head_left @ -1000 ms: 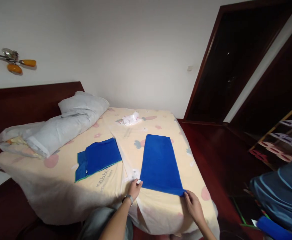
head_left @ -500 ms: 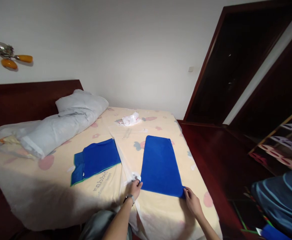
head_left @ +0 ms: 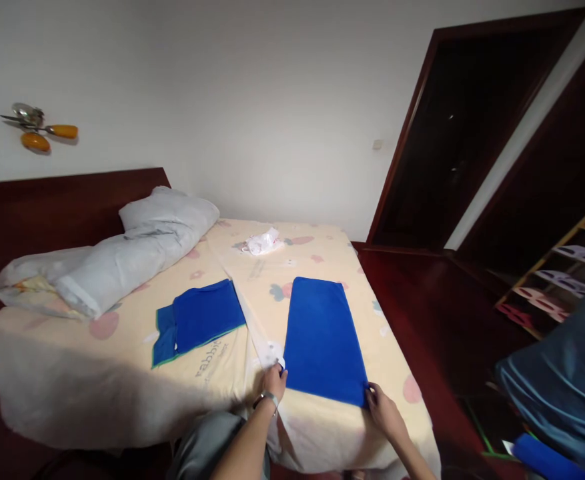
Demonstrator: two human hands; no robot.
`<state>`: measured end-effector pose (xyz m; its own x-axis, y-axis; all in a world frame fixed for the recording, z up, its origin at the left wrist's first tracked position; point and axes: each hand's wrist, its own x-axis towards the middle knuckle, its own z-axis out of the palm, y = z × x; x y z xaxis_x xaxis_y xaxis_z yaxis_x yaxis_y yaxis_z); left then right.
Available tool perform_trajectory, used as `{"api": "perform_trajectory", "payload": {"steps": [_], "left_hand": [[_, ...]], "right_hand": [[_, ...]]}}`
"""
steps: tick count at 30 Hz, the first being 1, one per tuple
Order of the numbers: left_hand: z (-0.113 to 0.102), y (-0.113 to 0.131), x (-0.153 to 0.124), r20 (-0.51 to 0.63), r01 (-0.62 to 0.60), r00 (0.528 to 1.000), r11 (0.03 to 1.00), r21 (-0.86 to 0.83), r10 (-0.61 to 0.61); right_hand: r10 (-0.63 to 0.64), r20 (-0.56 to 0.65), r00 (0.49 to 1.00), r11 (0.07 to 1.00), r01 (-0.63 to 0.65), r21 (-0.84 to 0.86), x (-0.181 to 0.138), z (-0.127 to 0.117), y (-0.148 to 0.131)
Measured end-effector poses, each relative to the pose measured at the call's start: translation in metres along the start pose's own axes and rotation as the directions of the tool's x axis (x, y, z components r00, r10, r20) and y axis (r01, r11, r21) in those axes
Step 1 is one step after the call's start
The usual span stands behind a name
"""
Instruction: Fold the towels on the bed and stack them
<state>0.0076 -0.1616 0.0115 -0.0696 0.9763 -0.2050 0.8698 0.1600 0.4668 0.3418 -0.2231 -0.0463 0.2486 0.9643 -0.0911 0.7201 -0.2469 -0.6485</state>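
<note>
Blue and flat on the pale yellow bed sheet [head_left: 332, 427], close to its near edge. Pinching the blue towel [head_left: 322, 340] at its two near corners: left hand [head_left: 273, 383] closed on the left corner, right hand [head_left: 382, 412] closed on the right one. Stretches the long way straight out from both hands, toward the wall [head_left: 272, 100]. Just as near to one hand as to the other. Same corners held as a moment ago; hardly moved. Off to the left, well apart, a folded blue cloth [head_left: 199, 320].

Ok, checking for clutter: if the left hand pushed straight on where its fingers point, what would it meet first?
Probably the blue towel, whose near corner the left hand now pinches.
</note>
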Motion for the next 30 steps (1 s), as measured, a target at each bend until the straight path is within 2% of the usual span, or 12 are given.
{"api": "perform_trajectory", "payload": {"steps": [6,10,12,14,17,20,24,30], "left_hand": [[0.0,-0.001,-0.005,-0.013,-0.004,1.0,1.0,0.016,0.004],[-0.009,0.0,-0.007,-0.046,0.029,0.999,0.994,0.102,-0.025],[-0.014,0.0,-0.009,-0.105,-0.006,0.994,0.984,0.176,0.025],[-0.018,0.001,-0.011,-0.152,-0.115,0.977,0.971,0.212,0.149],[-0.019,0.001,-0.014,-0.129,-0.353,0.915,0.914,0.199,0.382],[-0.016,-0.007,-0.017,-0.025,-0.524,0.847,0.842,0.128,0.53],[-0.011,-0.022,-0.012,0.092,-0.549,0.834,0.835,0.042,0.544],[-0.01,-0.029,0.004,0.005,-0.522,0.852,0.85,-0.066,0.523]], "right_hand": [[-0.077,-0.219,0.973,0.995,0.09,0.052,-0.009,0.01,-0.001],[-0.094,-0.257,0.962,0.994,0.106,0.033,-0.011,0.012,-0.002],[-0.116,-0.268,0.957,0.993,0.106,-0.049,-0.014,0.012,-0.004],[-0.168,-0.275,0.947,0.976,0.12,-0.181,-0.018,0.01,-0.006],[-0.32,-0.228,0.92,0.917,0.24,-0.318,-0.026,0.006,-0.005],[-0.43,-0.098,0.898,0.881,0.392,-0.266,-0.03,0.0,0.0],[-0.384,-0.002,0.923,0.914,0.381,-0.137,-0.025,-0.011,0.004],[-0.296,0.012,0.955,0.952,0.294,0.084,-0.005,-0.025,-0.005]]}}
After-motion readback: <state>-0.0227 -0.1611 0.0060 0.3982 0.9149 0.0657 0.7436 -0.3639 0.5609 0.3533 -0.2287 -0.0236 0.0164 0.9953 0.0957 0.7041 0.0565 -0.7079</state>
